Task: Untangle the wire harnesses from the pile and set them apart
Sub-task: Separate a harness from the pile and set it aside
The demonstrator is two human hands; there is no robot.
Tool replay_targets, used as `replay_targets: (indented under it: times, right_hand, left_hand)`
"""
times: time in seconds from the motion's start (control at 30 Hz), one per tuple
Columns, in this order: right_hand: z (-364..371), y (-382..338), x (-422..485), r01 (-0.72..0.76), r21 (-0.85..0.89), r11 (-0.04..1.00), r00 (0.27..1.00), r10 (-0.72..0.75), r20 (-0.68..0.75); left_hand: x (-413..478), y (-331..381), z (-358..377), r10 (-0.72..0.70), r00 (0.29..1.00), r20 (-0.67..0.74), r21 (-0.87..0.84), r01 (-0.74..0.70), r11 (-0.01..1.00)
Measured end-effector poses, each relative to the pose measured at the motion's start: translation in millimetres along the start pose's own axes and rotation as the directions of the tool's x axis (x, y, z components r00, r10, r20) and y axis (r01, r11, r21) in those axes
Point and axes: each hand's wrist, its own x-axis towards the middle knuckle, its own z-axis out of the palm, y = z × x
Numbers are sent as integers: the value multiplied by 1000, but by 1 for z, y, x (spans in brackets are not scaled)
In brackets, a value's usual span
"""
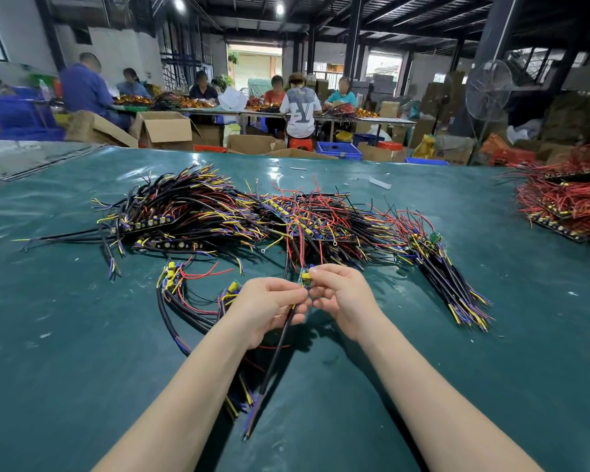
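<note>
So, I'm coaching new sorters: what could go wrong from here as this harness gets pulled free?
1. The red wires from the board, pinched by the right hand, run back into the pile; a hard pull might snag them or strain their joints.
2. The black cable gripped by the left hand trails over the loose harnesses beside it and could tangle with them.

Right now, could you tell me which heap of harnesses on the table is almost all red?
The heap at the far right edge; the central pile mixes black, yellow, purple and red.
</note>
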Motion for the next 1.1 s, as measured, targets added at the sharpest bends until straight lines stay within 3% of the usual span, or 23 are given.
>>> replay_targets:
  times: [0.13, 0.27, 0.33, 0.4, 0.53, 0.6, 0.7, 0.77, 0.93, 1.1]
  right_hand:
    - [-3, 0, 2, 13, 100, 995, 999, -8, -49]
    - [-2, 2, 2, 20, 65, 998, 1000, -20, -2]
    - [-2, 2, 2, 23, 57, 998, 1000, -24, 11]
    - [-2, 3, 2, 20, 39, 999, 1000, -20, 9]
    - [-3, 4, 1, -9, 14, 1000, 1000, 9, -1]
    - [-3, 3, 2, -8, 36, 999, 1000, 9, -20]
    - [-4, -1, 3, 4, 102, 995, 998, 2, -64]
    - [-5, -3, 3, -8, 151, 989, 998, 18, -67]
    - [-9, -8, 2, -199, 191, 961, 979, 188, 73]
    - [-12, -7, 2, -327, 303, 895, 945, 312, 99]
  left_hand:
    - [2, -4, 4, 34, 997, -75, 26, -32, 999]
    - [3, -7, 5, 144, 989, -15, 261, -136, 956]
    - [3, -6, 5, 291, 957, -21, 503, -241, 830]
    - [1, -5, 4, 412, 910, 36, 698, -318, 642]
    - [-1, -5, 4, 496, 860, 121, 820, -368, 438]
    - [-1, -5, 5, 504, 858, 97, 801, -368, 473]
    - [0, -4, 6, 339, 941, 5, 624, -268, 734]
    - [0, -5, 6, 181, 983, 37, 486, -176, 856]
    - [-2, -3, 3, 86, 990, 111, 398, -124, 909]
    - [-5, 0, 2, -34, 977, 211, 345, -41, 938]
